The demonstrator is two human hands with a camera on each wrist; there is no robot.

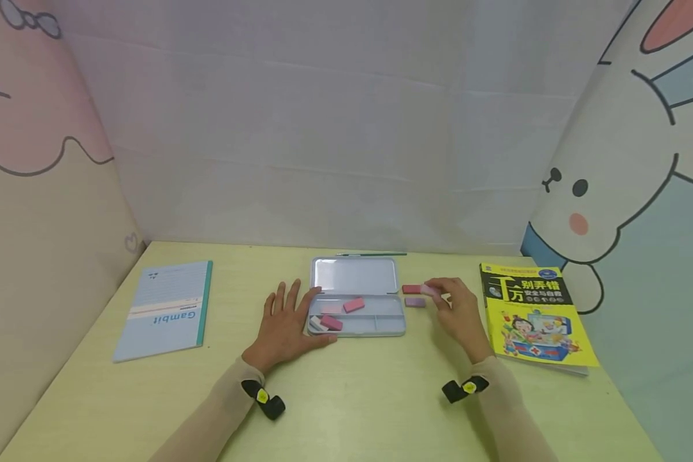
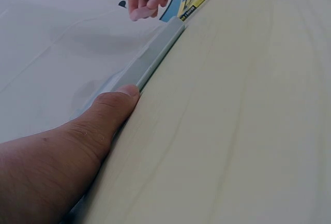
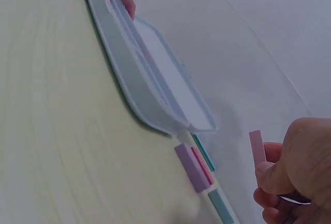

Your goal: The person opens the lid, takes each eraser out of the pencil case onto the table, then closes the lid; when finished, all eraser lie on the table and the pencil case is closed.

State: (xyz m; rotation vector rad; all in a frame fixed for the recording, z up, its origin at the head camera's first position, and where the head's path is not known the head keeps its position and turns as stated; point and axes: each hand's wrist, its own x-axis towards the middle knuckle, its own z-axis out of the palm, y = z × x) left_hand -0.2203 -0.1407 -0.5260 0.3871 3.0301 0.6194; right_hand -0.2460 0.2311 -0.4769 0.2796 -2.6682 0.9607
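Observation:
A pale blue pencil case (image 1: 390,326) lies unfolded, its lid (image 1: 355,274) tipped back. My left hand (image 1: 285,328) is spread against the case's left end, thumb along the front edge. Inside are a pale pink eraser (image 1: 332,308), a pink eraser (image 1: 354,305), a deeper pink eraser (image 1: 331,323) and a white one (image 1: 317,324). Right of the case, my right hand (image 1: 457,314) pinches a light pink-purple eraser (image 3: 257,146) between thumb and fingers, above the table. Below it lie a red-pink eraser (image 1: 411,289) and a purple eraser (image 1: 414,303).
A teal block (image 3: 221,207) shows near the purple eraser in the right wrist view. Behind the lid lies a thin dark green pencil-like stick (image 1: 375,254). A blue notebook (image 1: 164,311) is at left, a yellow book (image 1: 537,321) at right. A white curtain (image 1: 323,128) hangs behind.

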